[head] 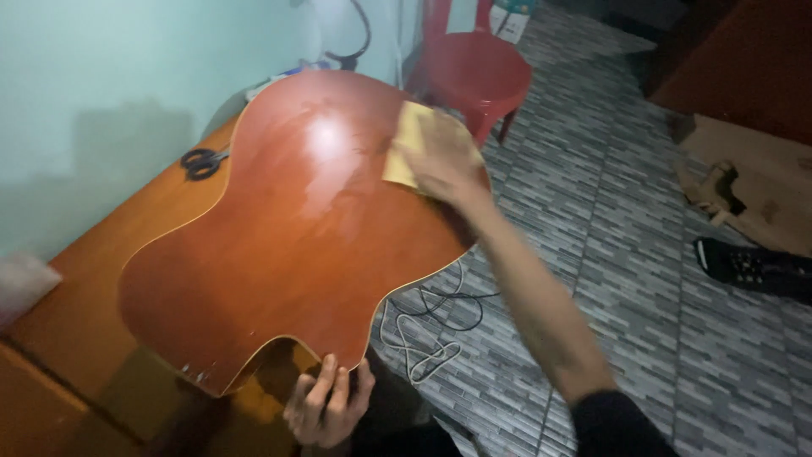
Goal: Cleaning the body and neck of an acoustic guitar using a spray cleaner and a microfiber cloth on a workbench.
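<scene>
A glossy reddish-brown guitar body [288, 237] lies back-up across a wooden table [93, 305]. My right hand [444, 161] presses a yellow cloth [410, 144] flat against the guitar's far right edge; the hand is blurred. My left hand [326, 406] grips the guitar from below at its near end, by the cutaway, fingers curled around the neck joint, which is mostly hidden in shadow.
Black-handled scissors [201, 161] lie on the table by the green wall. A red plastic chair [474, 72] stands behind the guitar. A white cable [423, 338] is coiled on the grey tiled floor. Cardboard [761, 182] and a black shoe [753, 267] sit at the right.
</scene>
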